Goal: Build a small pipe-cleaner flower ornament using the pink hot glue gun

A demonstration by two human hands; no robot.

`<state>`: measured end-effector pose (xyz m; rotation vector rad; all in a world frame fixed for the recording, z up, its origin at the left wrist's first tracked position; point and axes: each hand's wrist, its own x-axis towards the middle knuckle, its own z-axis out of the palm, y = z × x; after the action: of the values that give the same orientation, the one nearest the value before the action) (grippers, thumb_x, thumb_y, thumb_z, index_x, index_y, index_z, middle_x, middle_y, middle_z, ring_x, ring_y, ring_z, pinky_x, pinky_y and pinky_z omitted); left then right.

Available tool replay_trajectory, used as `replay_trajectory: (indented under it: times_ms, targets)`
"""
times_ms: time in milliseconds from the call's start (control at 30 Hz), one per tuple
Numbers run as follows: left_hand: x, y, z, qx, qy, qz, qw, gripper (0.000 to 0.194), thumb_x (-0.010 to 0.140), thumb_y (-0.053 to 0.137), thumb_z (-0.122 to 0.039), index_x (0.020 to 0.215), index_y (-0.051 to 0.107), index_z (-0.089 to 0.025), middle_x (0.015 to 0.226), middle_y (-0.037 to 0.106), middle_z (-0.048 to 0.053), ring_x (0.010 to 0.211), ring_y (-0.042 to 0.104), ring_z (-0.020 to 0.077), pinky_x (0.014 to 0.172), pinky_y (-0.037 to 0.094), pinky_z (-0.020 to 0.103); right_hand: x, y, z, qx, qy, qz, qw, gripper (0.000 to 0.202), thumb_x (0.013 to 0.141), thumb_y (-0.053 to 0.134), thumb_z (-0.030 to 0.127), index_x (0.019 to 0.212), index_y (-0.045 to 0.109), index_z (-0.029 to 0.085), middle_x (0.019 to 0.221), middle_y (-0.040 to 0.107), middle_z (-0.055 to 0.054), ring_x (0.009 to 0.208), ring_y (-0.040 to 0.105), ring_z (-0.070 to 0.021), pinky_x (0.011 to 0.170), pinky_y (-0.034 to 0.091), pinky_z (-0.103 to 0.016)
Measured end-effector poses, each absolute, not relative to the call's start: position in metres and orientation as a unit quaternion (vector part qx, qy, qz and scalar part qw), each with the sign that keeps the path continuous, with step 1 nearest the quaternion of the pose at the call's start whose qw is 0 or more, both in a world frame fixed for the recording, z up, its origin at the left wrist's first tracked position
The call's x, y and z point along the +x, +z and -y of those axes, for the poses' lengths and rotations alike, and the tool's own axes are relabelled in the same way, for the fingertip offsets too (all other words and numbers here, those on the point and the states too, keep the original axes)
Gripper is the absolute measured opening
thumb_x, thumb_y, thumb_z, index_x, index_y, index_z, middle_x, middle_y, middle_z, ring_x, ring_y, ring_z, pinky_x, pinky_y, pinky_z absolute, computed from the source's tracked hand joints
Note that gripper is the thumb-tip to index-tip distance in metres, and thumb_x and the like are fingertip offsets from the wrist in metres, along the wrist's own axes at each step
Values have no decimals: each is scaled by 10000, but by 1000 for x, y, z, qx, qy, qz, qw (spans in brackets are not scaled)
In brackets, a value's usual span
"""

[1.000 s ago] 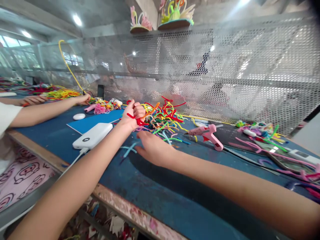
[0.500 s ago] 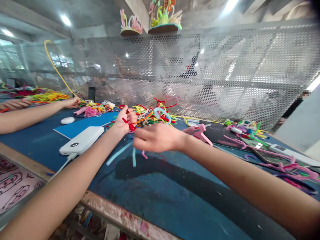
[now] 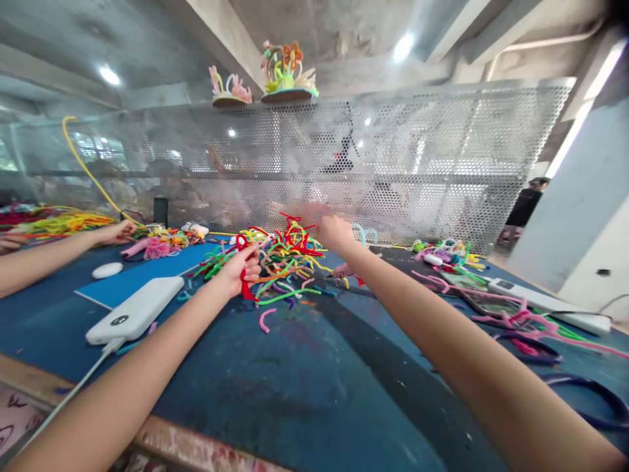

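My left hand (image 3: 239,272) is closed around a red pipe cleaner piece (image 3: 247,286), just in front of a heap of many-coloured pipe cleaners (image 3: 289,255). My right hand (image 3: 337,234) is raised at the heap's right side, fingers curled, and a light blue bent pipe cleaner (image 3: 364,234) shows just beyond it. The right fingertips are blurred, so what they hold, if anything, cannot be made out. A short pink piece (image 3: 266,320) lies on the blue table (image 3: 275,387) in front of the heap.
A white power bank (image 3: 135,309) with a cable lies at left, on the edge of a blue sheet (image 3: 98,292). Another person's hand (image 3: 118,232) is at far left. Pink pipe cleaners (image 3: 525,314) and a white power strip (image 3: 555,306) lie at right.
My right hand has moved up and right, away from my left hand, uncovering the heap. Light blue strips that lay below the hands are no longer there. The camera view has shifted.
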<state>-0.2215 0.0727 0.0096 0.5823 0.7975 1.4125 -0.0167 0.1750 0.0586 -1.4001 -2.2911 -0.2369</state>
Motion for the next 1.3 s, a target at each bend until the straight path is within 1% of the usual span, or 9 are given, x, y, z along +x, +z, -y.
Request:
replay_trajectory:
  times_ms: [167,367,600,733,800,867,967,1100,1300]
  targets:
    - [-210,6,-69,274,603,-373,650,285,962,363,-233,813,582,-125,376,301,-92,234,314,37,239,193,90,-34,57,-166,-479,-27,850,218,309,866,440,253,1045,670,149,993,685,-116,848,622,-156,710,448,-213]
    - [-202,0,-71,296,571,-409,647,273,959,359,-235,863,584,-114,511,487,-25,271,377,27,239,234,88,-9,80,-170,-512,-31,835,197,291,815,536,272,1025,670,121,989,682,-135,874,633,-211,721,465,-266]
    - [-194,-8,-76,297,528,-435,667,236,936,386,-179,895,604,-98,516,520,4,269,415,50,213,244,98,91,101,-147,-568,54,821,21,216,771,616,288,776,689,85,716,682,-102,569,614,-149,568,469,-266]
    - [-181,-9,-76,323,504,-427,678,246,918,435,-201,1089,606,-156,781,683,135,473,648,160,229,298,113,129,73,-111,-561,53,822,-82,164,710,682,274,781,682,126,644,662,-68,523,601,-158,538,459,-283]
    - [-175,-13,-78,328,501,-448,663,277,897,484,-214,1156,578,-186,905,696,173,619,709,241,257,364,140,140,51,-97,-556,-30,829,-51,154,683,708,267,763,681,138,628,657,-82,560,614,-189,545,456,-293]
    - [-172,-19,-81,328,502,-466,650,301,887,502,-216,1179,562,-174,930,696,191,656,715,273,307,442,188,147,30,-87,-542,-69,838,-13,207,687,710,295,845,681,166,780,689,-115,682,638,-220,576,457,-298]
    - [-170,-24,-85,334,517,-466,636,304,908,451,-188,1195,544,-150,892,701,195,700,718,273,407,520,234,151,7,-79,-517,-83,851,26,215,813,575,336,971,655,216,907,695,-102,786,644,-224,603,441,-288]
    - [-168,-25,-87,305,611,-495,537,320,918,407,-125,1201,536,-203,800,710,123,609,709,211,428,527,225,156,6,-75,-498,-137,849,108,277,916,371,265,930,639,196,847,692,-80,718,631,-189,592,385,-265]
    - [-174,-23,-91,278,666,-499,481,284,911,458,-152,1170,558,-213,771,716,75,450,653,143,372,502,193,169,72,-51,-422,-310,680,514,319,955,302,337,971,571,167,740,619,-54,629,560,-119,597,387,-251]
